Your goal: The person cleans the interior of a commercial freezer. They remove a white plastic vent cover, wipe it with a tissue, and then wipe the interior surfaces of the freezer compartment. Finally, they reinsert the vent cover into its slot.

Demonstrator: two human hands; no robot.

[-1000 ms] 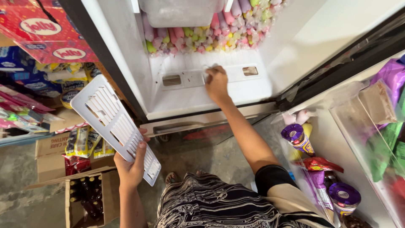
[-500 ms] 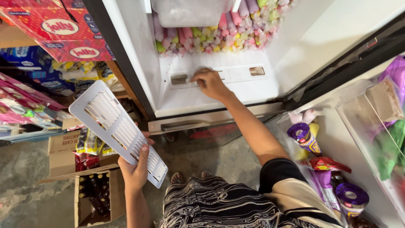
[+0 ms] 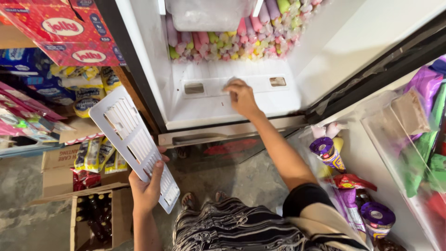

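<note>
The left hand [image 3: 147, 188] holds a white plastic grille [image 3: 134, 144] by its near end. The fingers are wrapped around the edge, with the thumb on top. The grille is long and full of slots, and it sticks up and to the left, away from the body, out in the air beside the open freezer [image 3: 153, 69].

The right hand [image 3: 241, 96] reaches far into the bottom of the freezer. It presses on a white panel [image 3: 232, 86] on the frosty floor. The fingers are bent and close together on the panel, but I cannot tell if they pinch anything under them. The panel has two small box-shaped holes, one to the left of the hand and one to the right.

Just past the hand, at the far end, lies a big pile of ice pops [image 3: 232, 42] in pink, green and yellow. A cloudy plastic tray [image 3: 209, 14] sits above them.

On the left are snack packets [image 3: 93, 158] and a cardboard box of dark bottles [image 3: 95, 218] on the floor. On the right the freezer door shelf [image 3: 404, 186] holds ice cream cups [image 3: 325, 151] with purple lids.

What could go wrong? The grille is held only at one end (and it is long), so it could slip or tip and fall onto the bottles. The floor of the freezer looks icy, so the right hand could slide. If that hand bumps the pile, some ice pops could roll out.
</note>
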